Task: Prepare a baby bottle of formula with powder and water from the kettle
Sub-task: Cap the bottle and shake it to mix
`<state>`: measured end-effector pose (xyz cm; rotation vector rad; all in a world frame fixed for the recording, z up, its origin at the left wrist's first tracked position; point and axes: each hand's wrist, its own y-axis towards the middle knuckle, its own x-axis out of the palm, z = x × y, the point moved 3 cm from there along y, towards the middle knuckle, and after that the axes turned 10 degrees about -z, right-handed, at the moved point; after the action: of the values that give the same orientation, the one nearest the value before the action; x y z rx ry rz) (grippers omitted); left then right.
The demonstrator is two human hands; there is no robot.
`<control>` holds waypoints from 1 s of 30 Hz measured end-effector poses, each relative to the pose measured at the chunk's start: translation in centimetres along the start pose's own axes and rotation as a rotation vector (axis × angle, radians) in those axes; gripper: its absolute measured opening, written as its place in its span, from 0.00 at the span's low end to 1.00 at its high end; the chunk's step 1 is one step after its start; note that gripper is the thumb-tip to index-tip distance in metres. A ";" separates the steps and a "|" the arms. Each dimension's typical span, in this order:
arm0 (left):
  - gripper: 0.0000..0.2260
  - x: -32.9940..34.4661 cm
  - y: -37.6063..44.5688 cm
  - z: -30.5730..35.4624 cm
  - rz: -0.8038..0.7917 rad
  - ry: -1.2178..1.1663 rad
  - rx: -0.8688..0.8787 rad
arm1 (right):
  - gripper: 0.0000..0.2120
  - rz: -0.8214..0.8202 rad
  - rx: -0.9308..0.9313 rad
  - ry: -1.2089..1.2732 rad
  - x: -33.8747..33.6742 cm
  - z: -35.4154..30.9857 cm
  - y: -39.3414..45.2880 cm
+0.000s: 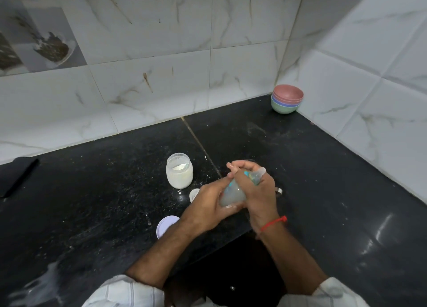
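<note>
A clear baby bottle [232,194] with cloudy liquid and a teal collar is held tilted above the black counter, its teat [258,174] pointing up and right. My left hand [208,205] grips the bottle's base from the left. My right hand [254,186] wraps the neck and collar from above. An open glass jar of white powder [179,174] stands just left of the hands. Its pale lilac lid [165,226] lies on the counter below it. The kettle is not in view.
A small white cap [194,194] lies beside my left hand, and a metal piece [279,190] peeks out behind my right hand. Stacked coloured bowls [287,98] sit in the far corner. Spilled powder dots the black counter [92,202]. Tiled walls close the back and right.
</note>
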<state>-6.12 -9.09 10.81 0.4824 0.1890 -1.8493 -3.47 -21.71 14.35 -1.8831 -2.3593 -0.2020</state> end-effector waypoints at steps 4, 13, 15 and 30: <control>0.19 -0.5 0.0 -0.1 -0.013 -0.080 -0.001 | 0.11 -0.010 -0.026 -0.032 0.1 -0.1 0.1; 0.23 -0.5 0.3 0.9 -0.069 -0.202 0.025 | 0.10 -0.210 -0.116 -0.076 0.0 -2.2 0.3; 0.26 -0.7 0.4 0.4 0.017 0.025 0.052 | 0.08 0.019 -0.112 -0.029 0.7 -1.6 0.1; 0.27 -1.7 -0.5 0.8 0.198 0.016 -0.087 | 0.34 -0.222 -0.251 -0.324 -0.2 -0.6 -0.3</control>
<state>-6.32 -7.72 12.22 0.4393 0.2231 -1.6370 -3.66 -22.08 14.93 -1.8738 -2.8856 -0.2386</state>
